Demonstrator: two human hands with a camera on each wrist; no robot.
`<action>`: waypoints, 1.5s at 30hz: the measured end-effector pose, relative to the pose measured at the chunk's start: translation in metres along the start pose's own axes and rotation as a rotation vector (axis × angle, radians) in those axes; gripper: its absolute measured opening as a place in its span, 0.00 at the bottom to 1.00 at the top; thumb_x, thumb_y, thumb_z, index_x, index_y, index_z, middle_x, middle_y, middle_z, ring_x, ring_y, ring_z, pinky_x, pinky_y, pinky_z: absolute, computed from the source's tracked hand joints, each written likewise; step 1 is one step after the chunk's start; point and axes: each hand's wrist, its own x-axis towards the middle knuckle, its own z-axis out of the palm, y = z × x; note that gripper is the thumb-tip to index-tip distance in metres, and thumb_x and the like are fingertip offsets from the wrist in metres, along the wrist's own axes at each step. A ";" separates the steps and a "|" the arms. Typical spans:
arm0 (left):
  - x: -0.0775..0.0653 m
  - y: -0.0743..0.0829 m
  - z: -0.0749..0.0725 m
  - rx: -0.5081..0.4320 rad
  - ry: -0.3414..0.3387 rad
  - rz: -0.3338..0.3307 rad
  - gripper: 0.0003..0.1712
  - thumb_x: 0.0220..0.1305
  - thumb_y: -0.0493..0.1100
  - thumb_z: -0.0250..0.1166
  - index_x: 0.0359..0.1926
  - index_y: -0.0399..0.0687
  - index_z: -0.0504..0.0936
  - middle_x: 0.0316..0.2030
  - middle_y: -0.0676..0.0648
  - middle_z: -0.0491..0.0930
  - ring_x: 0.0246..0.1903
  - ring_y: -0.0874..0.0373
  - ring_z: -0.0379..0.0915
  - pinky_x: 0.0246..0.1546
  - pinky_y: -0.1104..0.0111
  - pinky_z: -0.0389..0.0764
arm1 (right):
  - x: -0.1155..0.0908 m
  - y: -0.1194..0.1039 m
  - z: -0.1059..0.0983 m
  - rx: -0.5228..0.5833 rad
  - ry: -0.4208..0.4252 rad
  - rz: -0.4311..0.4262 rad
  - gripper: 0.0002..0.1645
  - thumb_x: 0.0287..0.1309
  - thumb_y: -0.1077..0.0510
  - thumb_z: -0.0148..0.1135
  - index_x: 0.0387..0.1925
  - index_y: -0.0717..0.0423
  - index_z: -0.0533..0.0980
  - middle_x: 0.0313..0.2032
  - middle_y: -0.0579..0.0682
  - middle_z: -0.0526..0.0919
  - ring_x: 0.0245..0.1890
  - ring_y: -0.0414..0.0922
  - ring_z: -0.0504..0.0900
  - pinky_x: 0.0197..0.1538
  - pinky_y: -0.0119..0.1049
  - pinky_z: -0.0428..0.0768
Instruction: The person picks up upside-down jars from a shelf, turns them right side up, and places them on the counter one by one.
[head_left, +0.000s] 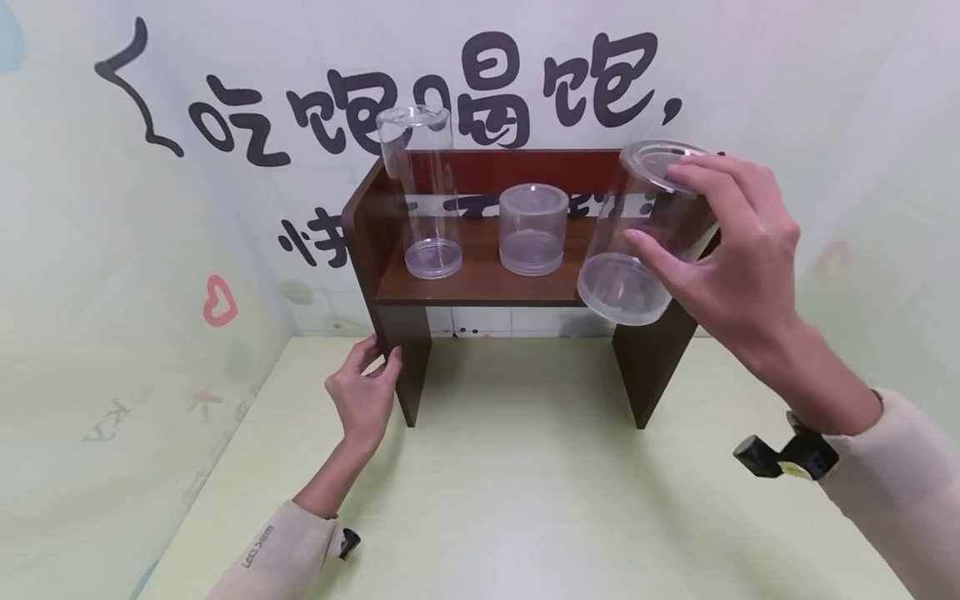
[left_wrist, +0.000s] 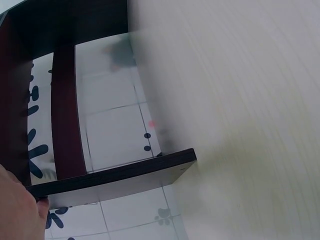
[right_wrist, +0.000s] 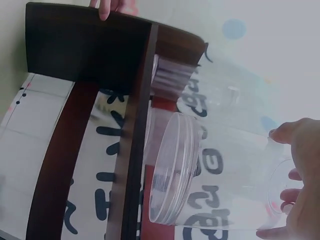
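Observation:
My right hand (head_left: 738,242) grips a clear plastic jar (head_left: 626,287) near its top, thumb on one side and fingers on the other. The jar tilts, its base overlapping the right front edge of the brown wooden shelf (head_left: 480,287) in the head view. My left hand (head_left: 366,392) holds the shelf's left side panel, fingers behind it and thumb in front. A tall clear jar (head_left: 433,260) stands upright at the left of the shelf board, and a short clear jar (head_left: 532,242) stands at its middle. In the right wrist view the held jar (right_wrist: 175,170) lies close to the board.
The shelf stands on a pale wood-grain table (head_left: 510,500), its right side panel (head_left: 652,367) reaching down to the tabletop. Behind it hangs a light backdrop (head_left: 247,50) with large dark characters. Black cameras sit at both wrists.

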 end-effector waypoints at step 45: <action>-0.001 -0.001 -0.001 -0.024 -0.008 -0.016 0.16 0.61 0.30 0.76 0.50 0.31 0.89 0.45 0.36 0.90 0.45 0.43 0.89 0.42 0.75 0.89 | -0.117 -0.035 0.027 0.680 0.302 0.167 0.37 0.50 0.63 0.85 0.52 0.85 0.76 0.56 0.71 0.82 0.61 0.55 0.82 0.67 0.43 0.83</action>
